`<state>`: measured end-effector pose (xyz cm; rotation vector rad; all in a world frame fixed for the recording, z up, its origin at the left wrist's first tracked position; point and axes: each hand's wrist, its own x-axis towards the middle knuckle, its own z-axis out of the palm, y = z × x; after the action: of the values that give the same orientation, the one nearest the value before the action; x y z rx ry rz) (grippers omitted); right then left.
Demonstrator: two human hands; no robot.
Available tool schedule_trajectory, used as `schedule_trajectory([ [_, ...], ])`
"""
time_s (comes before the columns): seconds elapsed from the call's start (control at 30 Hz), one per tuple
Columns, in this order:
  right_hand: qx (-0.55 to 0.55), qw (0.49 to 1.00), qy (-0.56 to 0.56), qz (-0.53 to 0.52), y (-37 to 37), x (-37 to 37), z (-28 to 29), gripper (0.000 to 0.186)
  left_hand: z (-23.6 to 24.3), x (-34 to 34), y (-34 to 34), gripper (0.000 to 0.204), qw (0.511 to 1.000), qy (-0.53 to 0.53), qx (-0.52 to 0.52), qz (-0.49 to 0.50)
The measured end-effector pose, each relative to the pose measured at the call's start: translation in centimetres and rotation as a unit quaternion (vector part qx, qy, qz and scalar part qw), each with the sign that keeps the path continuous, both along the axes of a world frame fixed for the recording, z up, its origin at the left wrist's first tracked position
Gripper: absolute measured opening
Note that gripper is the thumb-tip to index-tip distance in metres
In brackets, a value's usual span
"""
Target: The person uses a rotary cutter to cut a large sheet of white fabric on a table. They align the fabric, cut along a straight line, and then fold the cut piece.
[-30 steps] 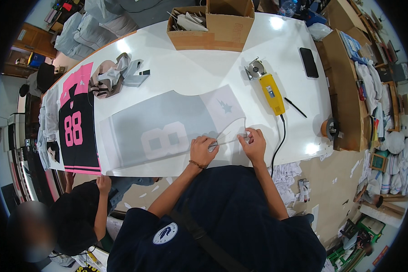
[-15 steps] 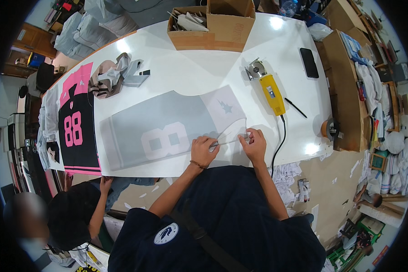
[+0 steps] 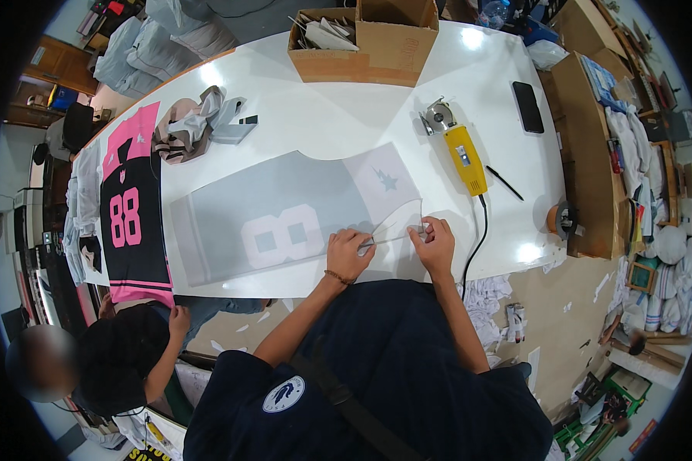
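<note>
A pale grey jersey panel (image 3: 292,180) with a large light numeral and a star-like mark lies flat on the white table (image 3: 346,115) in front of me. My left hand (image 3: 350,255) pinches the panel's near edge, beside the curved cutout. At the panel's near right corner my right hand (image 3: 437,247) grips the edge between thumb and fingers. Both hands are closed, a short way apart. A yellow rotary fabric cutter (image 3: 461,154) with a round metal head lies beyond my right hand, its black cord running to the table's near edge.
A black and pink jersey panel (image 3: 134,177) lies at the left, with a co-worker's hand (image 3: 178,319) at its near hem. Crumpled fabric (image 3: 188,127) rests beside it. At the back stands a cardboard box (image 3: 369,65). A phone (image 3: 527,106) and a pen (image 3: 505,183) are at the right.
The co-worker's hand has drawn the hem of the black and pink panel toward the near side, so it now curves. My hands keep their hold on the grey panel, almost still.
</note>
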<state>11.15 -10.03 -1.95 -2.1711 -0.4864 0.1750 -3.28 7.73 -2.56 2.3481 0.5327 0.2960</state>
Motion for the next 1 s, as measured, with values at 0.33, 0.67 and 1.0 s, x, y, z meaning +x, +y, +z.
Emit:
schedule_trajectory([
  [0.33,-0.004,1.000,-0.004,-0.001,0.0,0.0,-0.3,0.035,0.6,0.0,0.1,0.022,1.000,0.012,0.009,-0.008],
  [0.67,-0.009,1.000,-0.018,-0.003,-0.1,0.0,-0.9,0.035,1.8,2.6,-1.6,0.047,0.970,-0.086,0.037,-0.224],
  [1.0,0.000,0.998,-0.055,0.004,0.0,0.1,-1.0,0.034,0.7,2.7,-2.8,0.058,0.961,-0.016,0.101,-0.256],
])
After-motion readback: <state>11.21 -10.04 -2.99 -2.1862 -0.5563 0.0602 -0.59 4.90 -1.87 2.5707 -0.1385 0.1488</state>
